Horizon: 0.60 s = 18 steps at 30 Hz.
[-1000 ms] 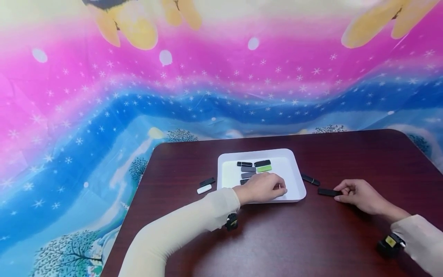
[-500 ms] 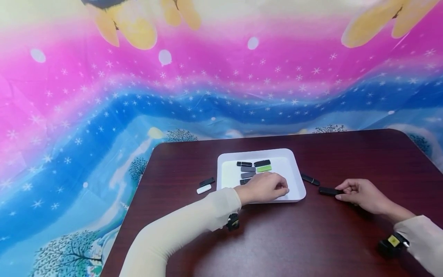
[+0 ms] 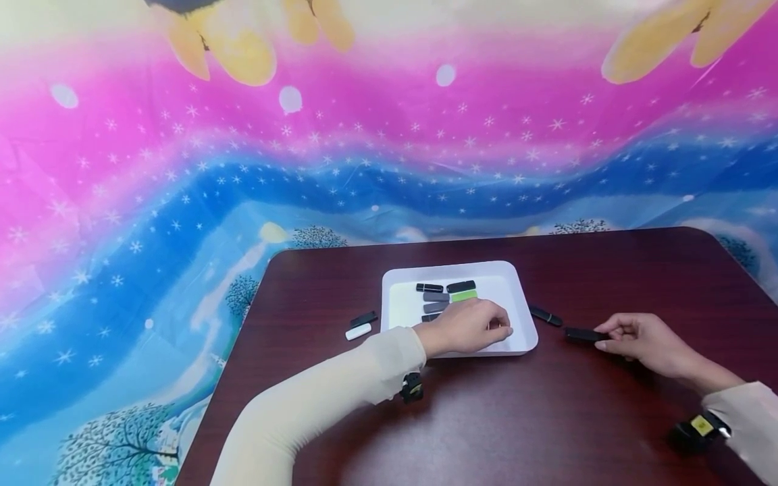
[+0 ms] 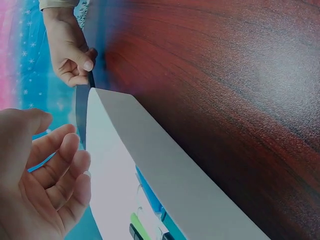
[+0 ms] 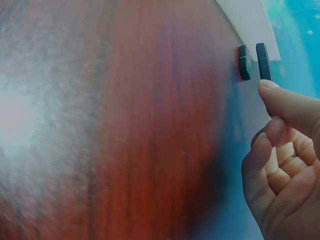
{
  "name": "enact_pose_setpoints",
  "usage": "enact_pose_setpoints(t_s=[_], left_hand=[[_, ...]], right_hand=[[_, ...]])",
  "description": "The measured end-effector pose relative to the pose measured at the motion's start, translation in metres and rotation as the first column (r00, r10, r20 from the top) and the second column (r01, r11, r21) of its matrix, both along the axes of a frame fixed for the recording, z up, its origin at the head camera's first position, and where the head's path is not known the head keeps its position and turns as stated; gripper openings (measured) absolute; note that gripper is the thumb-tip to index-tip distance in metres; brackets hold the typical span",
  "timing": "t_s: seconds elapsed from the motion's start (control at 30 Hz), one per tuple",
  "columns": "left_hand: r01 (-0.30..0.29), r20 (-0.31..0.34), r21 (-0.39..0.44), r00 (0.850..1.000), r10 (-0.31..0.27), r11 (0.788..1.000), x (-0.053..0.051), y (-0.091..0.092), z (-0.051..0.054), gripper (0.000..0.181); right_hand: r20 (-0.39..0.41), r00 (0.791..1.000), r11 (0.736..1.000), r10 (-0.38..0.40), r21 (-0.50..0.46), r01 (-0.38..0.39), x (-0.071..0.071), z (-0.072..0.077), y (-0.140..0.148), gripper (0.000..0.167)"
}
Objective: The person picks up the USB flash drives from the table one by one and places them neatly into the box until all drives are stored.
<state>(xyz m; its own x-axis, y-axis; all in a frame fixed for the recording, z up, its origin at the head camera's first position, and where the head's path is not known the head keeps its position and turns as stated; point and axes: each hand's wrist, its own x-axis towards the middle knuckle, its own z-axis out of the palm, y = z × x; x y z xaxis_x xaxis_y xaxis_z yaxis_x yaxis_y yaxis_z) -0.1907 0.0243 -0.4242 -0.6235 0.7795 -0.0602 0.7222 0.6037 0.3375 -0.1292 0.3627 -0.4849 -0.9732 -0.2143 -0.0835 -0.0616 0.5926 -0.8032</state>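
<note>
In the head view my right hand [image 3: 650,343] pinches one end of a black USB stick [image 3: 582,334] a little to the right of the white tray [image 3: 521,297]. The right wrist view shows the thumb and fingertips on that stick [image 5: 263,61], its far end jutting out. My left hand [image 3: 467,325] hangs over the tray's near right part with loosely curled fingers. Nothing shows between its thumb and fingers [image 4: 60,162] in the left wrist view. Several USB sticks lie in the tray in two columns, among them a green one [image 3: 464,295] and a grey one [image 3: 435,297]; my left hand hides some of them.
Another black USB stick [image 3: 545,315] lies against the tray's right side. Left of the tray are a black stick [image 3: 364,318] and a white one [image 3: 358,331]. All stand on a dark red-brown table [image 3: 486,418], with a patterned cloth [image 3: 377,155] behind it.
My right hand has drawn slightly to the right with the black USB stick, away from the tray. My left hand has shifted a little to the right over the tray.
</note>
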Motion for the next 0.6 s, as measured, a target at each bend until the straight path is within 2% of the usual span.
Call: enact_pose_setpoints(t_s=[0.17, 0.6], left_hand=[[0.005, 0.003, 0.002, 1.000, -0.005, 1.000, -0.001, 0.000, 0.003, 0.019], [-0.008, 0.039, 0.012, 0.999, 0.007, 1.000, -0.003, 0.002, 0.009, 0.020]], right_hand=[[-0.057, 0.998, 1.000, -0.011, 0.007, 0.012, -0.001, 0.004, 0.001, 0.017], [-0.076, 0.997, 0.999, -0.028, 0.034, 0.031, -0.004, 0.019, 0.001, 0.017]])
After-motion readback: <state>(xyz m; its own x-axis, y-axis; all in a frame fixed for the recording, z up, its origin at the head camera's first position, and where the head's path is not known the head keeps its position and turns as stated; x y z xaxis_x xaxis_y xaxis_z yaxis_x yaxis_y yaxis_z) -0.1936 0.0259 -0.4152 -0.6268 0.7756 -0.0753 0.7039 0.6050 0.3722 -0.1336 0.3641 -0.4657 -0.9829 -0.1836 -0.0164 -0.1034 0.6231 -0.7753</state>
